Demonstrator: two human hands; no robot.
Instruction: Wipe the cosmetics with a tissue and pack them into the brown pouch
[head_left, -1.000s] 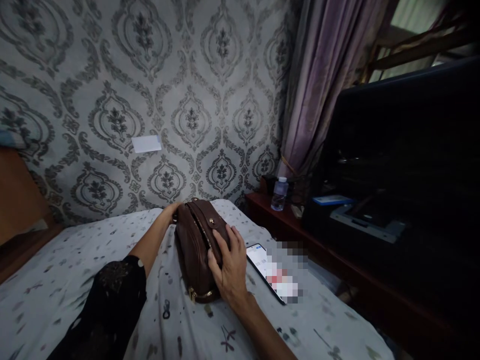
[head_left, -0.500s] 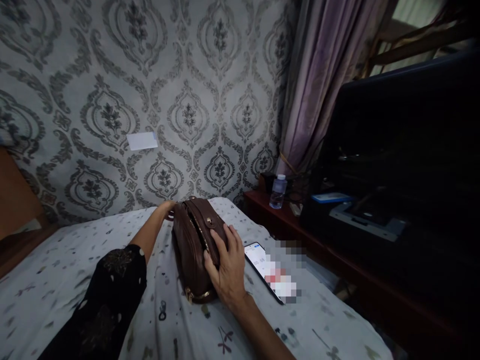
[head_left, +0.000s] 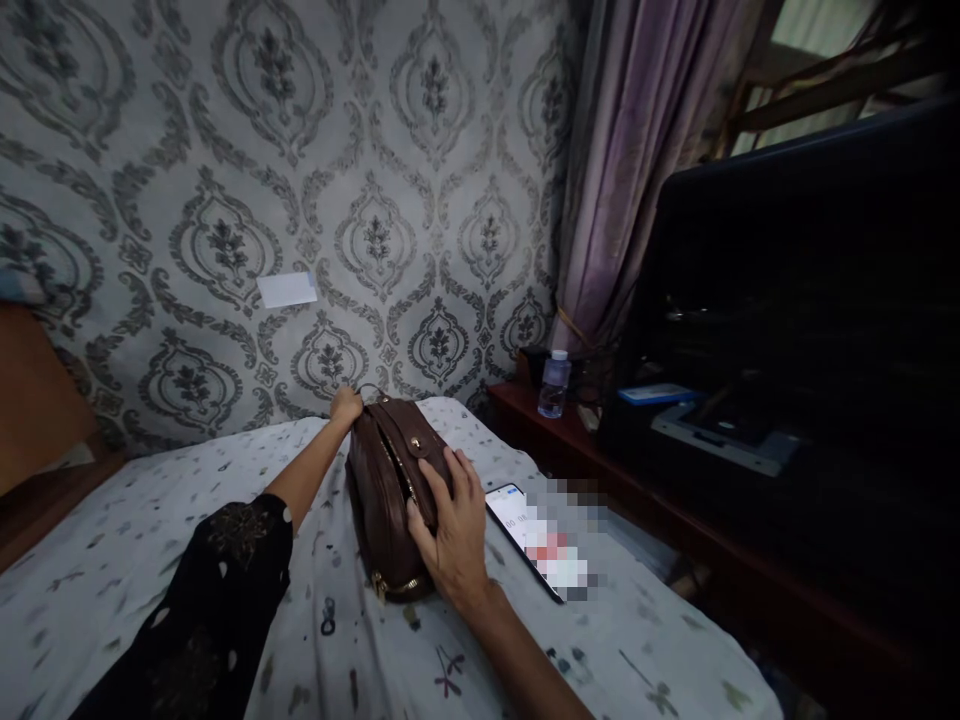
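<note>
A dark brown leather handbag lies on the bed, with gold zip teeth along its top and a flap with a metal stud. Its zip is partly parted, and the inside is too dark to see. At the far end, my left hand is closed by the thin brown handle, which arches up beside it; the fingertips are hidden. My right hand rests on the top and right side of the handbag with fingers spread, the thumb beside the zip opening. A phone with a lit screen lies right of that hand.
The patterned bed sheet reaches to the papered wall. On a dark red ledge to the right stands a water bottle. A large black screen fills the right side. A brown box-like piece is at far left.
My left hand has risen slightly and shifted right at the far end of the handbag, and the handle now arches above it. My right hand has stayed on the handbag.
</note>
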